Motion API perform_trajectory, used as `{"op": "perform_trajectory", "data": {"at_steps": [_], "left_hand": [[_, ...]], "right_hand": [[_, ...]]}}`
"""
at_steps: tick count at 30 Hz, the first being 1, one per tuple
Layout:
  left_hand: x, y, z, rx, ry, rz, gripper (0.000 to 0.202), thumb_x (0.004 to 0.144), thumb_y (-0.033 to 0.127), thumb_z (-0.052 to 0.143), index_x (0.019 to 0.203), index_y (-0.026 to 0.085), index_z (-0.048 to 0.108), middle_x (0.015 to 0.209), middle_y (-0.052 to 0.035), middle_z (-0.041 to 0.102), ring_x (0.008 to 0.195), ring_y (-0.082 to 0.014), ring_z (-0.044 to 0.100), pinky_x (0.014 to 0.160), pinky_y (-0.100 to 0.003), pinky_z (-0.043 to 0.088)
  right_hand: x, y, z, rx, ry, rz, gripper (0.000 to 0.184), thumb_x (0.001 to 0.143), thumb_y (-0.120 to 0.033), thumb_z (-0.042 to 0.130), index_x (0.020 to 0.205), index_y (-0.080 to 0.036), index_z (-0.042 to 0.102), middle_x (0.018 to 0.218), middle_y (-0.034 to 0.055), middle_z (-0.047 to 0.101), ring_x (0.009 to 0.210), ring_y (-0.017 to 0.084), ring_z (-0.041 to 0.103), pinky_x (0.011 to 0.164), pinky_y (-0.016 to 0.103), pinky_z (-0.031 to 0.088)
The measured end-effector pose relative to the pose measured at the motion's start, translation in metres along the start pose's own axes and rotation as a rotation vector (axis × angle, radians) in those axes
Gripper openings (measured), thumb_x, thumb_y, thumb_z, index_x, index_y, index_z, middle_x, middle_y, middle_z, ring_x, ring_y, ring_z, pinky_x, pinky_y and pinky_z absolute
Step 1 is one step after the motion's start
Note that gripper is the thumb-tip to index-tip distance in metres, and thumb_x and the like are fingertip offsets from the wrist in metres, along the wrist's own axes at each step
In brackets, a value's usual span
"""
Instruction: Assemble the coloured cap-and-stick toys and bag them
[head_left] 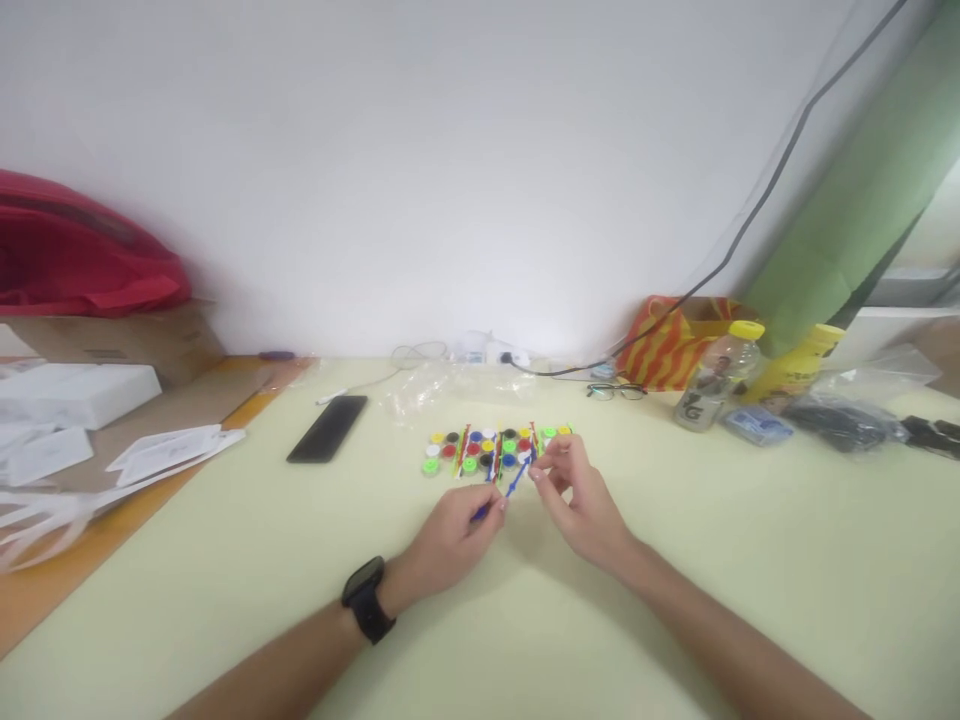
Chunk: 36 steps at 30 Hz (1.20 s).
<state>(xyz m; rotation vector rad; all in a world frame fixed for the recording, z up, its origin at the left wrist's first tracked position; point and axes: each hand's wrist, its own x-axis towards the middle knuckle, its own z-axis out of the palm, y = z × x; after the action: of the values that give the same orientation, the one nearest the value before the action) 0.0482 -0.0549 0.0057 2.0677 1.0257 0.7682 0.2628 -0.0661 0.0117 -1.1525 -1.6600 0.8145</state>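
My left hand, a dark watch on its wrist, pinches the lower part of a thin blue stick with small bumps along it. The stick slants up and to the right. At its upper end, the thumb and fingertips of my right hand close together in a pinch. Just beyond both hands, small round pots with coloured lids stand in rows on the pale table. Thin sticks in red, yellow, white and other colours lie between the pots. My right hand hides some of the right-hand pots.
A black phone lies to the left. Clear plastic wrapping and a charger cable are by the wall. Glasses, a striped bag, two bottles and a blue packet stand at right. Cardboard and papers cover the left.
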Motion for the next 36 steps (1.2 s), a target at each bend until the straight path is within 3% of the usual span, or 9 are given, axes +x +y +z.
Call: {"op": "perform_trajectory", "data": {"at_steps": [4,7,9,20,24,31,36], "left_hand": [[0.001,-0.002,-0.004,0.111,0.017,0.055,0.035,0.106,0.031,0.041,0.073,0.019,0.034,0.067,0.0038,0.039,0.062,-0.0123,0.035,0.060,-0.028,0.026],[-0.001,-0.001,-0.006,0.155,-0.035,0.098,0.033,0.106,0.028,0.040,0.075,0.019,0.036,0.068,0.0036,0.042,0.063,-0.0123,0.037,0.060,-0.028,0.026],[-0.002,-0.001,-0.006,0.173,-0.066,0.118,0.032,0.106,0.027,0.040,0.076,0.019,0.037,0.069,0.0034,0.043,0.063,-0.0122,0.037,0.061,-0.028,0.026],[-0.003,0.004,-0.007,0.160,-0.087,0.142,0.032,0.106,0.027,0.039,0.076,0.019,0.037,0.070,0.0031,0.043,0.063,-0.0125,0.037,0.061,-0.028,0.027],[-0.003,0.003,-0.009,0.174,-0.083,0.144,0.033,0.108,0.029,0.037,0.077,0.019,0.039,0.070,0.0031,0.043,0.063,-0.0127,0.037,0.061,-0.029,0.027],[-0.001,0.002,-0.009,0.132,-0.097,0.098,0.033,0.108,0.029,0.035,0.077,0.019,0.041,0.071,0.0029,0.047,0.064,-0.0127,0.040,0.062,-0.028,0.030],[-0.001,0.001,-0.010,0.110,-0.122,0.098,0.032,0.108,0.030,0.034,0.080,0.019,0.045,0.075,0.0017,0.050,0.067,-0.0136,0.043,0.064,-0.028,0.032]], "right_hand": [[-0.004,-0.004,-0.005,-0.386,-0.244,-0.192,0.022,0.105,-0.037,0.045,0.122,-0.023,0.043,0.095,0.0041,0.072,0.063,0.018,0.063,0.064,0.031,0.043],[-0.004,-0.005,-0.006,-0.540,-0.244,-0.275,0.028,0.106,-0.041,0.043,0.125,-0.020,0.043,0.085,0.0041,0.072,0.066,0.022,0.066,0.066,0.032,0.042],[-0.003,-0.004,-0.008,-0.589,-0.215,-0.281,0.030,0.107,-0.042,0.041,0.125,-0.018,0.043,0.089,0.0062,0.074,0.069,0.023,0.068,0.066,0.032,0.043],[-0.004,-0.003,-0.005,-0.667,-0.268,-0.332,0.038,0.107,-0.048,0.040,0.129,-0.017,0.044,0.101,0.0130,0.076,0.092,0.029,0.075,0.074,0.035,0.051],[-0.002,-0.001,-0.009,-0.691,-0.215,-0.338,0.038,0.106,-0.049,0.043,0.128,-0.018,0.044,0.103,0.0135,0.076,0.092,0.029,0.074,0.073,0.034,0.051],[-0.012,-0.008,0.005,-0.676,-0.387,-0.434,0.044,0.107,-0.054,0.040,0.128,-0.016,0.043,0.095,0.0104,0.075,0.082,0.028,0.072,0.070,0.034,0.046],[-0.014,-0.008,0.008,-0.699,-0.409,-0.454,0.049,0.106,-0.059,0.038,0.126,-0.015,0.045,0.092,0.0102,0.074,0.082,0.028,0.071,0.071,0.036,0.046]]}}
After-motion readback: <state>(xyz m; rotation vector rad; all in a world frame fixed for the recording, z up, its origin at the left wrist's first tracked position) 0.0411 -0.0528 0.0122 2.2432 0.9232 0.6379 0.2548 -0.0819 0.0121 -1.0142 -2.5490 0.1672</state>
